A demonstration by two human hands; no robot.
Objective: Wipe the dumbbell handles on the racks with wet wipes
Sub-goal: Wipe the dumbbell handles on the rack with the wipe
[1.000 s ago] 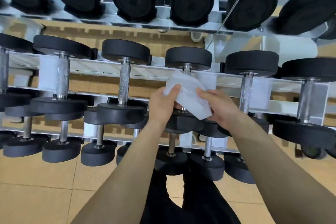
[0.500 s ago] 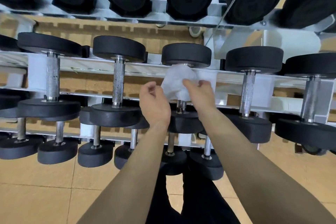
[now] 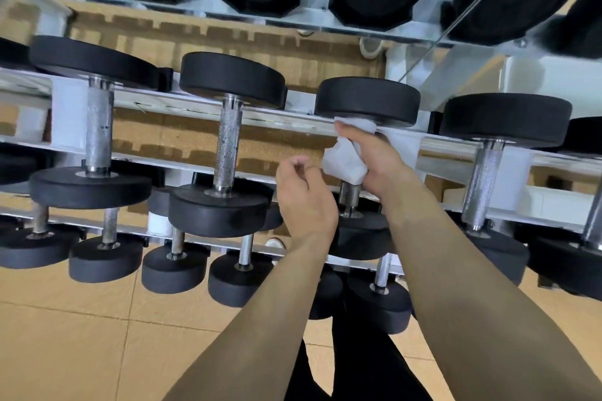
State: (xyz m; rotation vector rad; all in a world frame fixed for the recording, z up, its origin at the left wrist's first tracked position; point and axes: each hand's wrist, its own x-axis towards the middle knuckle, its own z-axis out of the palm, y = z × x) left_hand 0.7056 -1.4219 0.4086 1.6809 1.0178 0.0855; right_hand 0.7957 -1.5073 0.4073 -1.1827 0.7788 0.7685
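On the middle rail of the rack (image 3: 182, 107), right hand (image 3: 379, 161) grips a white wet wipe (image 3: 343, 164) bunched round the centre dumbbell's (image 3: 366, 101) handle (image 3: 348, 195), close under its far black head; left hand (image 3: 304, 202) hovers just beside the wipe, fingers loosely curled, holding nothing.

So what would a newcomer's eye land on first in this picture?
First, the right hand near the centre, gripping a white wet wipe wrapped round the handle of a middle-tier dumbbell, just under its upper black weight. Next, the left hand beside it, loosely curled and holding nothing. Around them, rows of black dumbbells fill the white rack, with bare knurled handles to the left.
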